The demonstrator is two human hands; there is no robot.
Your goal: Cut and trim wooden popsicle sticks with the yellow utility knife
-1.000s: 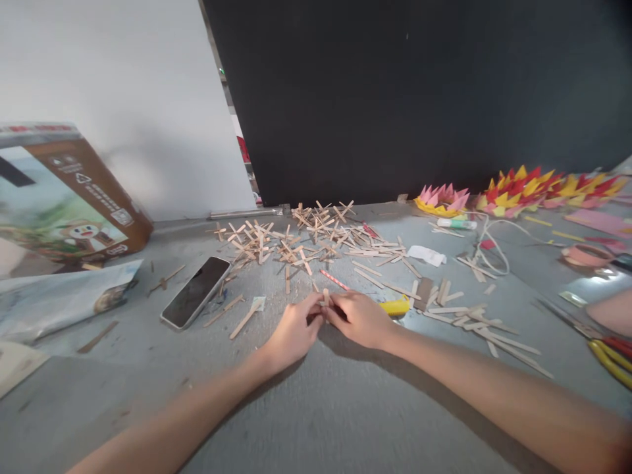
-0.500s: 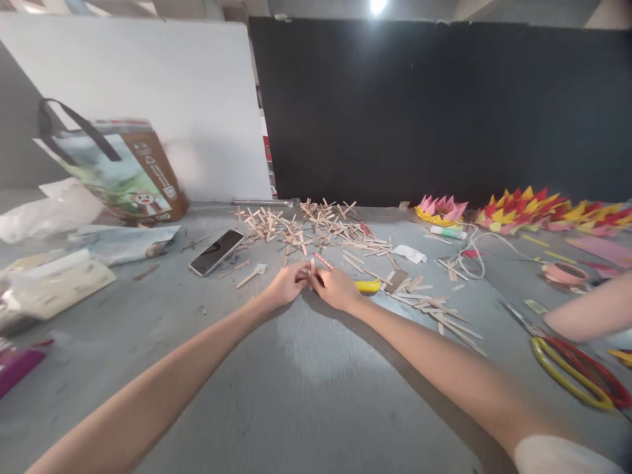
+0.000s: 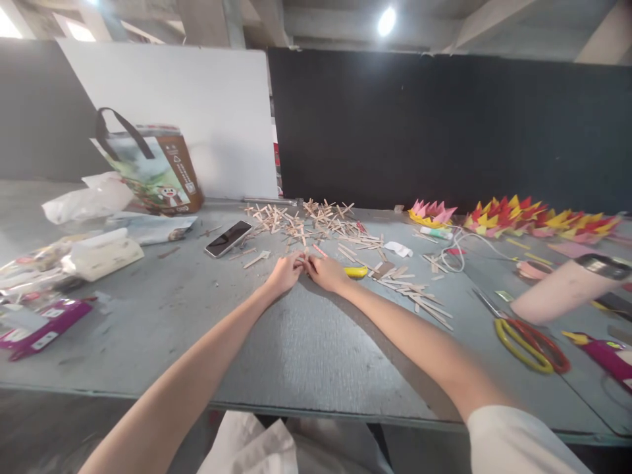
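My left hand (image 3: 286, 272) and my right hand (image 3: 326, 273) meet fingertip to fingertip low over the grey table. Both are closed, pinching a small wooden stick (image 3: 306, 251) whose tip shows above the fingers; the rest is hidden. A red-and-white striped rod (image 3: 320, 250) pokes out behind my right hand; I cannot tell if it is held. Beside that hand lies a yellow-handled tool (image 3: 356, 271), partly covered. Just beyond both hands spreads a heap of crossed wooden sticks (image 3: 296, 224), and loose flat sticks (image 3: 415, 293) lie to the right.
On the left are a phone (image 3: 228, 238), a printed carrier bag (image 3: 162, 171) and plastic packets (image 3: 101, 253). To the right lie scissors (image 3: 523, 342), a pink tumbler (image 3: 567, 289), a tape roll (image 3: 533, 270), a white cord (image 3: 461, 253) and folded-paper crowns (image 3: 523, 216). Boards (image 3: 419, 131) stand behind.
The view has tilted up and drawn back, bringing the table's front edge and the whole tumbler into sight. My hands stay together at the same spot, fingers still pinched.
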